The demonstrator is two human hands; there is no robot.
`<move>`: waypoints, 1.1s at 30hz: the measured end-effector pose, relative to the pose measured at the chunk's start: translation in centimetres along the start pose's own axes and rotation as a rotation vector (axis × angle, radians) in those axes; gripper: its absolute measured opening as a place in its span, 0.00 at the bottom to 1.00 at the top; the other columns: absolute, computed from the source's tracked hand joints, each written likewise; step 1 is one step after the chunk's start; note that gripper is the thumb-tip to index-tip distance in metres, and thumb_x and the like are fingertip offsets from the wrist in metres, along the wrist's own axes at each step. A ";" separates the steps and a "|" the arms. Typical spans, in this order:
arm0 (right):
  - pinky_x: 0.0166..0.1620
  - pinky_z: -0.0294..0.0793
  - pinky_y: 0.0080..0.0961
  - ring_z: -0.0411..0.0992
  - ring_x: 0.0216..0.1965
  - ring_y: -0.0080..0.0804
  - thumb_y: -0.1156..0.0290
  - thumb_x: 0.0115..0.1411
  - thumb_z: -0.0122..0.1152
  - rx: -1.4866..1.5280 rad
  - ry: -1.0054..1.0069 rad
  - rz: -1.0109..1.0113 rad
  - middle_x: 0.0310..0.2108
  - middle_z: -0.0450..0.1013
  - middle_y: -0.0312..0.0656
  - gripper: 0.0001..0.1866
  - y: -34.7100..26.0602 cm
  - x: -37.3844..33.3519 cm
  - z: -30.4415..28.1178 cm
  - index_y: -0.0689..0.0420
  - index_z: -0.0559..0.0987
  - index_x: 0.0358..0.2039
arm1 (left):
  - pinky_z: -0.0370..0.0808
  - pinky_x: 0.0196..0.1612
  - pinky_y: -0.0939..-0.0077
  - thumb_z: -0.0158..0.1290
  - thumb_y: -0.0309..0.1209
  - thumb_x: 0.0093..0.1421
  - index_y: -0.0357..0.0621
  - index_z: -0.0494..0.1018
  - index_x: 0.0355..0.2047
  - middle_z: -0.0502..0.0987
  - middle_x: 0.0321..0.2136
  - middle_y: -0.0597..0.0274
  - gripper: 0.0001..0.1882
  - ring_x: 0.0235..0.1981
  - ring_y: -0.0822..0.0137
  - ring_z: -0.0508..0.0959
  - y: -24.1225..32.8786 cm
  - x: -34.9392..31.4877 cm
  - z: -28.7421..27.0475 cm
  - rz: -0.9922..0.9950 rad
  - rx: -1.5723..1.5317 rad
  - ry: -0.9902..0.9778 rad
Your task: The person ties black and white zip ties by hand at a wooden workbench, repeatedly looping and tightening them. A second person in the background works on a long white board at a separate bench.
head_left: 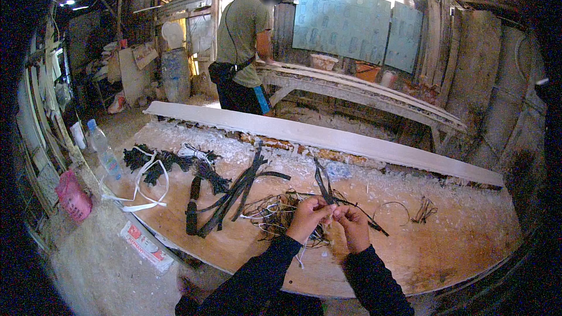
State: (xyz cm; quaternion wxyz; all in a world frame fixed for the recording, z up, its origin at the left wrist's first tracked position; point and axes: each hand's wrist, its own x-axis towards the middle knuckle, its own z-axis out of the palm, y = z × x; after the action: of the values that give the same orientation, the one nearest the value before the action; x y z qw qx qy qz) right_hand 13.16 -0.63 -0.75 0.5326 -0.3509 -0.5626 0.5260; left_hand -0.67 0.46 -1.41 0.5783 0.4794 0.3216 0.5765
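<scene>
Where the fingertips come together: the left hand (310, 217) and the right hand (353, 226) meet almost tip to tip, thumbs and forefingers pinched closed on a dark strip (328, 195); the small detail between the fingertips is hard to make out.
Dark strip: above the tabletop, its folded length running from the pinch toward the far side.
Sleeves: both black, reaching in from the lower edge.
Cord tangle: just beside the left hand, a loose heap of black and white cords (270, 213) lies on the wooden tabletop (421, 251).
Long strips: left of the tangle, a bundle of flat black strips (233, 199) lies slantwise.
Black handle: next to the bundle, a dark, rod-like object (192, 210).
Farther left: bunched black cords (153, 164), a small white cord hank (192, 152) and a looped white strap (143, 206).
Right side: a small coil of thin dark wire (424, 210), apart from the hands.
Far edge: a long pale beam (328, 138) spans the tabletop, with crumbly whitish debris along its near side.
Left margin: a clear bottle (105, 153) with a blue cap, a pink bag (74, 196) and a red-and-white sack (145, 247).
Background: a person (241, 35) in an olive shirt stands at a long bench (363, 90), near a bluish panel (342, 23).
</scene>
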 end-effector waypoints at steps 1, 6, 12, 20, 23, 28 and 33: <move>0.38 0.67 0.20 0.69 0.29 0.22 0.71 0.55 0.52 0.050 -0.019 0.029 0.25 0.71 0.35 0.06 0.0 0.0 -0.1 0.59 0.73 0.25 | 0.69 0.21 0.84 0.52 0.29 0.53 0.42 0.69 0.24 0.73 0.21 0.66 0.05 0.21 0.77 0.71 0.0 0.0 0.0 0.007 0.060 -0.001; 0.38 0.68 0.22 0.70 0.29 0.25 0.68 0.56 0.51 0.217 -0.114 0.219 0.26 0.71 0.34 0.07 0.0 0.0 -0.2 0.57 0.72 0.29 | 0.67 0.18 0.85 0.52 0.26 0.52 0.41 0.64 0.23 0.70 0.20 0.65 0.07 0.17 0.77 0.69 0.0 0.1 0.0 0.106 0.030 -0.006; 0.37 0.69 0.24 0.70 0.30 0.27 0.69 0.56 0.51 0.389 -0.118 0.354 0.26 0.70 0.35 0.06 -0.7 -0.2 -0.4 0.57 0.72 0.29 | 0.68 0.18 0.85 0.52 0.23 0.52 0.40 0.65 0.25 0.71 0.20 0.64 0.06 0.17 0.77 0.70 -0.4 0.2 -0.3 0.158 0.003 -0.054; 0.36 0.69 0.24 0.69 0.27 0.26 0.74 0.55 0.49 0.468 0.041 0.285 0.25 0.70 0.37 0.03 -1.0 -0.3 0.1 0.57 0.71 0.27 | 0.67 0.17 0.86 0.54 0.23 0.50 0.41 0.65 0.24 0.70 0.19 0.66 0.07 0.18 0.76 0.71 -0.2 0.1 0.0 0.048 -0.039 -0.127; 0.35 0.69 0.22 0.69 0.28 0.26 0.78 0.54 0.50 0.401 0.013 0.023 0.26 0.70 0.37 0.02 -0.9 -0.8 0.6 0.58 0.71 0.25 | 0.67 0.19 0.86 0.54 0.25 0.51 0.42 0.66 0.24 0.71 0.20 0.66 0.06 0.19 0.77 0.71 0.1 -0.1 -0.1 -0.015 -0.014 -0.113; 0.34 0.68 0.22 0.70 0.28 0.33 0.82 0.47 0.57 -0.579 0.207 -0.609 0.26 0.70 0.41 0.04 -0.8 -0.6 0.6 0.61 0.71 0.23 | 0.68 0.22 0.86 0.54 0.28 0.52 0.43 0.67 0.26 0.72 0.22 0.67 0.05 0.21 0.78 0.70 0.7 -0.4 -0.1 -0.208 -0.236 -0.123; 0.31 0.69 0.25 0.70 0.29 0.40 0.82 0.44 0.60 -0.695 0.153 -0.648 0.29 0.71 0.46 0.07 -0.9 -1.4 0.7 0.61 0.71 0.23 | 0.67 0.24 0.87 0.54 0.28 0.52 0.45 0.68 0.28 0.72 0.24 0.68 0.06 0.23 0.78 0.70 1.2 -0.9 -0.4 -0.290 -0.369 -0.162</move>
State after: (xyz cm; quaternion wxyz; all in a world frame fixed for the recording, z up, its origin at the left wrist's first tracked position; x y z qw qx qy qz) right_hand 12.89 -2.34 -0.10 0.5601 -0.3525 -0.7447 0.0862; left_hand -1.54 -0.49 -0.59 0.7568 0.3591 0.2289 0.4960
